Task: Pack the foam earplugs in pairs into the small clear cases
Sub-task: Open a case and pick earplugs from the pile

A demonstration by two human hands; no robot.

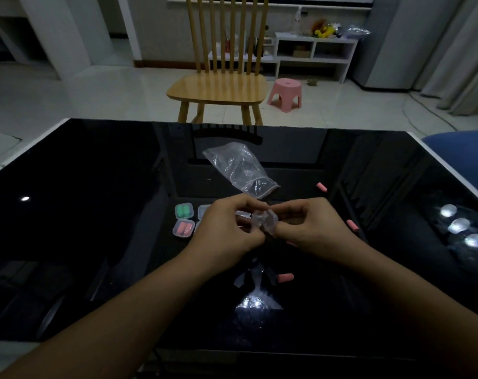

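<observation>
Left of the held clear case [265, 220] — filled green case [184, 211] and pink case [183, 228] on the counter [95, 214]. Left hand [227, 228] and right hand [311, 228] both pinch the clear case. To its right — loose pink earplugs [321, 187] on the counter.

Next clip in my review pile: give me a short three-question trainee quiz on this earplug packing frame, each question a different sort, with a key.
1. True or false: the case with green earplugs lies farther from the person than the case with pink earplugs.
2. How many loose pink earplugs lie fully visible on the black table?
3. What do the left hand and right hand hold? A) plastic bag B) clear case C) stool

Key: 1 true; 2 three; 3 B
</observation>
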